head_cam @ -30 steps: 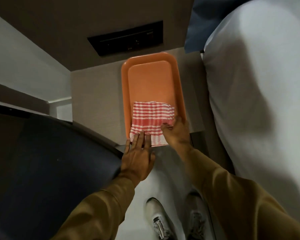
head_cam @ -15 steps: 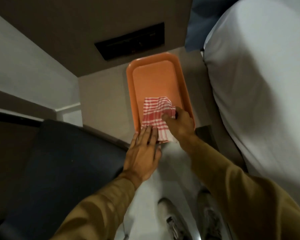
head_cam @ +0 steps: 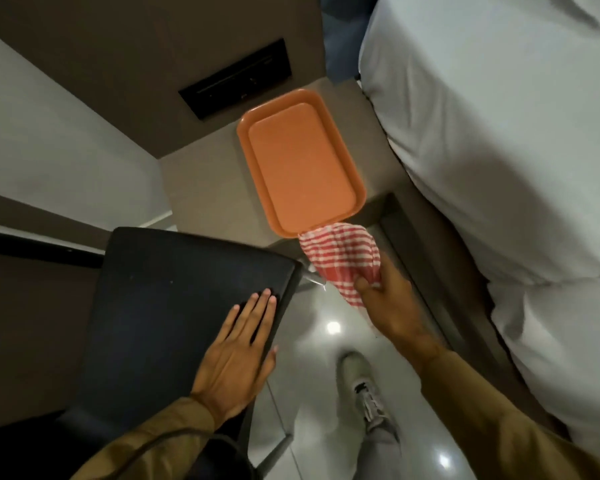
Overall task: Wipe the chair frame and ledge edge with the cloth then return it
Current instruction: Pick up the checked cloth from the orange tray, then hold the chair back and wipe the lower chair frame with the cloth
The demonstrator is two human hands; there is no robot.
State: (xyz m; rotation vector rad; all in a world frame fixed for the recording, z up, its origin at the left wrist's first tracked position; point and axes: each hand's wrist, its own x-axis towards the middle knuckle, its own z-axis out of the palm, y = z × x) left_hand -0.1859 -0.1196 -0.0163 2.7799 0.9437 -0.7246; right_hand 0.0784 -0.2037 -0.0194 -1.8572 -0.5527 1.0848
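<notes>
A red-and-white checked cloth [head_cam: 340,258] hangs bunched from my right hand [head_cam: 388,303], just off the near end of the orange tray [head_cam: 298,168]. The tray lies bare on a beige ledge [head_cam: 201,188]. A dark padded chair [head_cam: 174,292] stands at the lower left, and my left hand [head_cam: 239,355] rests flat on its seat near the right edge, fingers spread and holding nothing. A bit of the chair's metal frame [head_cam: 309,275] shows between the seat corner and the cloth.
A bed with white bedding [head_cam: 499,150] fills the right side, close to the ledge. A black panel [head_cam: 236,77] is set in the wall above the tray. Glossy floor [head_cam: 312,341] and my shoe [head_cam: 364,386] lie between chair and bed.
My right hand gathered the cloth and pulled it off the tray toward me. My left hand left the tray's near edge and came down on the chair seat.
</notes>
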